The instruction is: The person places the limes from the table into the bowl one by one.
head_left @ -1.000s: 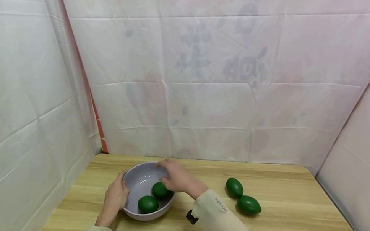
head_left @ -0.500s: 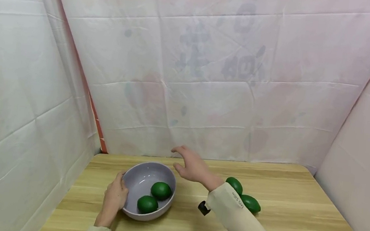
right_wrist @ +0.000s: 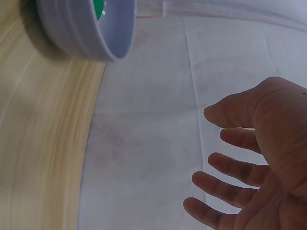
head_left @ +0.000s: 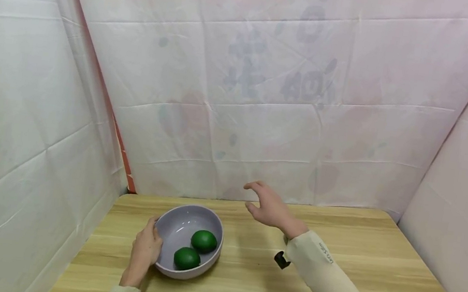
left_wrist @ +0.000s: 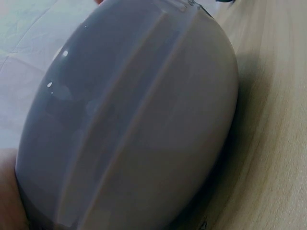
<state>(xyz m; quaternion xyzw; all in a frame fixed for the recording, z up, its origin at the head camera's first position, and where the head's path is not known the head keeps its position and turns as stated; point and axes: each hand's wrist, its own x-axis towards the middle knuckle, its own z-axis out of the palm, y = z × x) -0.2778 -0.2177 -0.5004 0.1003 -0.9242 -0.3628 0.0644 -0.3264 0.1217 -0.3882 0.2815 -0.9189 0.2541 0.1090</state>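
Observation:
A grey-lilac bowl (head_left: 180, 227) stands at the left of the table, and two dark green limes lie in it, one lime (head_left: 204, 241) at its right side and another lime (head_left: 187, 258) near its front. My left hand (head_left: 146, 247) grips the bowl's left rim. In the left wrist view the bowl's outer wall (left_wrist: 158, 124) fills most of the picture. My right hand (head_left: 272, 208) is in the air right of the bowl, fingers spread and holding nothing. In the right wrist view its palm (right_wrist: 283, 139) and apart fingers show.
The wooden table (head_left: 238, 288) runs up to a white cloth (head_left: 270, 136) hung behind it, with more cloth on both sides. My right sleeve (head_left: 331, 280) covers the spot where two more limes lay in the earlier frames.
My right hand has left the lime in the bowl, risen and moved right. The forearm now hides the two limes on the table. My left hand and the bowl have stayed put.

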